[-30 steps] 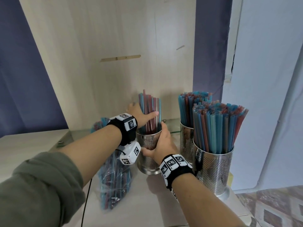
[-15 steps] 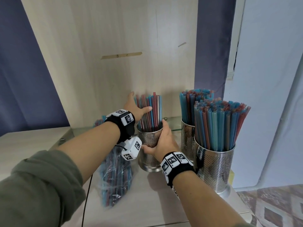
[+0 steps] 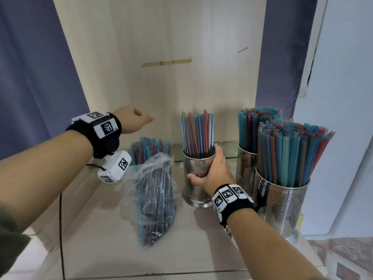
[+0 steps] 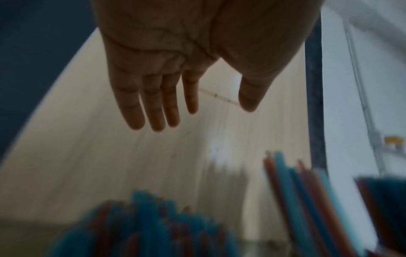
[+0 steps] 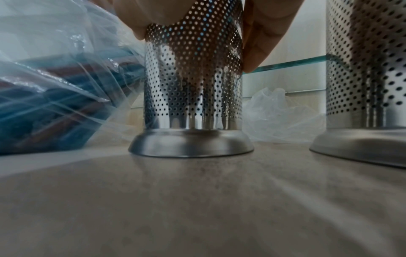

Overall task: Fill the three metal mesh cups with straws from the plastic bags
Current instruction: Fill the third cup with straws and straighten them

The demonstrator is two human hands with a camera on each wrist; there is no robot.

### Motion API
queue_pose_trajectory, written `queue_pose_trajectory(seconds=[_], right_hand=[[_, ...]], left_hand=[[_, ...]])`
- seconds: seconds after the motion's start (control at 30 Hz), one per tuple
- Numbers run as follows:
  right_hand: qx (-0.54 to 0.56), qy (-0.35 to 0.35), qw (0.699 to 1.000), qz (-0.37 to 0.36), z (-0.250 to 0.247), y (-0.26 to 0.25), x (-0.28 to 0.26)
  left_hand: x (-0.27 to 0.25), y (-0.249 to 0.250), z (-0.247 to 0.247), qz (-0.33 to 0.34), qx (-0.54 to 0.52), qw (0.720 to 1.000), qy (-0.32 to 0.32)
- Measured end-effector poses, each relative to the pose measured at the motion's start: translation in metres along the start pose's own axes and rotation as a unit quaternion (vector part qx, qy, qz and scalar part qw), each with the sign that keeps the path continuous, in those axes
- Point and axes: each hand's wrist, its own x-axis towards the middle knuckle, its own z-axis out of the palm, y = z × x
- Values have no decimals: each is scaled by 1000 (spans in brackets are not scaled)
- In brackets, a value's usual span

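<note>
Three perforated metal cups stand on the pale counter. My right hand (image 3: 212,170) grips the middle cup (image 3: 196,178) around its wall; this cup (image 5: 193,83) holds a loose bunch of blue and red straws (image 3: 197,136). Two cups at the right, the near cup (image 3: 282,205) and the far cup (image 3: 245,170), are packed with straws. A clear plastic bag of straws (image 3: 155,199) lies left of the middle cup. My left hand (image 3: 137,120) hovers above the bag, fingers straight and empty; the left wrist view shows its fingers (image 4: 153,107) spread.
A wooden back panel (image 3: 171,77) rises behind the cups, with a glass shelf edge (image 5: 285,64) low behind them. An empty crumpled plastic bag (image 5: 274,113) lies between the middle cup and the near cup. A black cable (image 3: 60,219) runs down the counter's left side.
My left hand has let go of the straws in the middle cup and moved up and to the left. The right hand keeps its hold on the cup.
</note>
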Motion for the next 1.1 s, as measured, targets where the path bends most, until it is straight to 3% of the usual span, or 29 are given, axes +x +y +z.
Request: queue_pose_trajectory(seconds=[0.07, 0.13, 0.27, 0.37, 0.53, 0.73, 0.83, 1.0, 1.1], right_hand=[[3, 3, 1000, 4, 2, 2, 2], [7, 2, 1000, 7, 4, 3, 4], [14, 0, 1000, 9, 5, 3, 5], [14, 1, 1000, 13, 6, 3, 5], [19, 2, 1000, 19, 8, 3, 6], [16, 3, 1000, 24, 9, 4, 7], [11, 2, 1000, 22, 8, 5, 7], [8, 4, 1000, 25, 8, 4, 7], [10, 4, 1000, 26, 8, 4, 7]], left_hand=[[-7, -19, 14, -20, 119, 991, -65], [-14, -32, 32, -59, 165, 979, -106], [-17, -51, 71, -99, 116, 980, -125], [-16, -51, 90, -105, 40, 988, -107], [-24, -44, 107, -106, 40, 993, -42], [-13, -61, 109, -159, -90, 982, 39], [-9, -68, 109, -180, -149, 971, 56], [1, -71, 98, -195, -174, 965, 29], [8, -66, 83, -197, -208, 956, 64]])
